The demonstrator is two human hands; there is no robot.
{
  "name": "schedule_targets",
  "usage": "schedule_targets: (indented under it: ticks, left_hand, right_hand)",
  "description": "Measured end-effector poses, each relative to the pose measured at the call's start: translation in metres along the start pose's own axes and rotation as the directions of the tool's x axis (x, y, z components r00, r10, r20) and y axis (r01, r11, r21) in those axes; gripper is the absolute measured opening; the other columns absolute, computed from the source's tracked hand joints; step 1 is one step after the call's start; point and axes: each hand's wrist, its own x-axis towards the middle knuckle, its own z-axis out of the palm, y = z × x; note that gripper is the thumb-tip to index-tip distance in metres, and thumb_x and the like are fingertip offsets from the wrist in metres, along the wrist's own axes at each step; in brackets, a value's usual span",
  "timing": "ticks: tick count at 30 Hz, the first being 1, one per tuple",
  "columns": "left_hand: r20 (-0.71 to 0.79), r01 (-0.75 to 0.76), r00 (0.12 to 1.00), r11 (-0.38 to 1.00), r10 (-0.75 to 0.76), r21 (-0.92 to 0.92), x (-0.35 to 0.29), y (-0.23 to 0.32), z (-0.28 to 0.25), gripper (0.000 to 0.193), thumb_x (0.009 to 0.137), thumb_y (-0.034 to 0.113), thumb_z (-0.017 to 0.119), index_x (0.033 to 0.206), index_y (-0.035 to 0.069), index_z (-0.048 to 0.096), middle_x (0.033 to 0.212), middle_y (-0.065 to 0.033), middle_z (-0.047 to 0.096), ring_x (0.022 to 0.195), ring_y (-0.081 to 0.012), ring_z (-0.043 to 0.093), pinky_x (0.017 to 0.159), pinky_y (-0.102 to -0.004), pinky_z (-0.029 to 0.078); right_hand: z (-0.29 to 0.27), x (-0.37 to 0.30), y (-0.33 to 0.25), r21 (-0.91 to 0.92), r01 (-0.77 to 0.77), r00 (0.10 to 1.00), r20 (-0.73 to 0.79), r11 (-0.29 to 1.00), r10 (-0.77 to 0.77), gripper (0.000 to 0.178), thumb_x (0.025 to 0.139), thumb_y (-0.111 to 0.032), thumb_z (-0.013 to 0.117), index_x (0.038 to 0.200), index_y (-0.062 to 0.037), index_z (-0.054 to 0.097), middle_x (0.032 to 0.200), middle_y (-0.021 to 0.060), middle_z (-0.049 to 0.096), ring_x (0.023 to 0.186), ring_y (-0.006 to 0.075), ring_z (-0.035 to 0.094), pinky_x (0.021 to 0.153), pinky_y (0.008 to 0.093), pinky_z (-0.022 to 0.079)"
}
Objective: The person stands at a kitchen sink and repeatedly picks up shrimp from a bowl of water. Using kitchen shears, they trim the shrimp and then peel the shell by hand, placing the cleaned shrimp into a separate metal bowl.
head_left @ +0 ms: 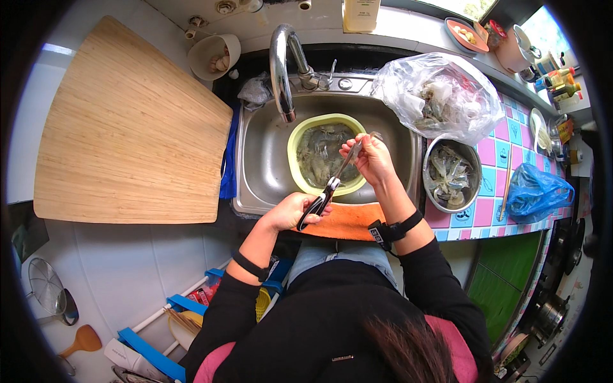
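My left hand [290, 211] grips the black handles of kitchen scissors [332, 182], whose blades point up and away over the sink. My right hand [369, 157] pinches a small grey shrimp [375, 136] at the blade tips, above a yellow-green basin [299, 131] holding several raw shrimp in water. The basin stands inside the steel sink [262, 159] below the curved tap [281, 67].
A steel bowl [472, 153] of shrimp scraps and a clear plastic bag [440, 96] lie right of the sink on the tiled counter. A blue bag [535, 191] sits further right. A large wooden board [128, 134] lies to the left. An orange cloth [348, 221] drapes the sink's front edge.
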Motion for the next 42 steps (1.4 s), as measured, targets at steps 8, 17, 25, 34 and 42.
schedule_targets:
  ticks: [8, 17, 25, 34, 42]
  left_hand:
    - [0.052, 0.078, 0.996, 0.994, -0.075, -0.070, 0.007, 0.010, -0.001, 0.051, 0.068, 0.014, 0.074, 0.110, -0.006, 0.052, 0.102, -0.0148, 0.060, 0.096, -0.0213, 0.059, 0.082, -0.0313, 0.050]
    - [0.112, 0.109, 0.989, 0.987, -0.096, -0.122, 0.009, 0.026, -0.004, 0.052, 0.066, 0.012, 0.073, 0.109, -0.007, 0.051, 0.098, -0.0171, 0.061, 0.092, -0.0248, 0.061, 0.079, -0.0335, 0.052]
    - [0.089, 0.099, 0.992, 0.979, -0.084, -0.177, 0.012, 0.036, -0.005, 0.046, 0.069, 0.009, 0.069, 0.107, -0.009, 0.051, 0.097, -0.0174, 0.061, 0.089, -0.0223, 0.062, 0.075, -0.0298, 0.052]
    - [0.123, 0.136, 0.984, 0.990, -0.129, -0.048, 0.014, 0.036, -0.011, 0.055, 0.068, 0.016, 0.072, 0.112, -0.008, 0.048, 0.102, -0.0195, 0.060, 0.095, -0.0256, 0.060, 0.081, -0.0336, 0.051]
    - [0.117, 0.143, 0.984, 0.987, -0.135, -0.069, 0.015, 0.030, -0.012, 0.057, 0.067, 0.016, 0.073, 0.112, -0.007, 0.048, 0.102, -0.0188, 0.060, 0.095, -0.0242, 0.060, 0.080, -0.0328, 0.051]
  right_hand:
    - [-0.003, 0.003, -0.009, -0.081, -0.038, 0.998, 0.053, 0.996, 0.042, 0.027, 0.086, -0.027, 0.055, 0.091, -0.0004, 0.055, 0.085, 0.0151, 0.063, 0.080, 0.0283, 0.063, 0.077, 0.0422, 0.053]
    - [-0.005, 0.005, -0.024, -0.316, -0.054, 0.989, 0.115, 0.947, 0.094, 0.026, 0.088, -0.029, 0.054, 0.092, -0.0029, 0.057, 0.085, 0.0137, 0.063, 0.081, 0.0251, 0.063, 0.071, 0.0337, 0.051]
    - [-0.006, 0.004, -0.022, -0.543, -0.082, 0.973, 0.139, 0.836, 0.186, 0.034, 0.090, -0.032, 0.050, 0.094, 0.0014, 0.055, 0.081, 0.0099, 0.062, 0.072, 0.0178, 0.062, 0.068, 0.0283, 0.052]
    - [-0.006, 0.010, -0.023, -0.126, -0.053, 0.993, -0.108, 0.991, 0.039, 0.028, 0.093, -0.027, 0.042, 0.091, -0.0022, 0.054, 0.091, 0.0148, 0.061, 0.088, 0.0255, 0.062, 0.069, 0.0306, 0.052]
    - [-0.007, 0.013, -0.019, -0.065, -0.034, 0.996, -0.082, 0.997, 0.029, 0.027, 0.094, -0.026, 0.042, 0.091, -0.0027, 0.054, 0.094, 0.0153, 0.062, 0.088, 0.0266, 0.062, 0.069, 0.0313, 0.050]
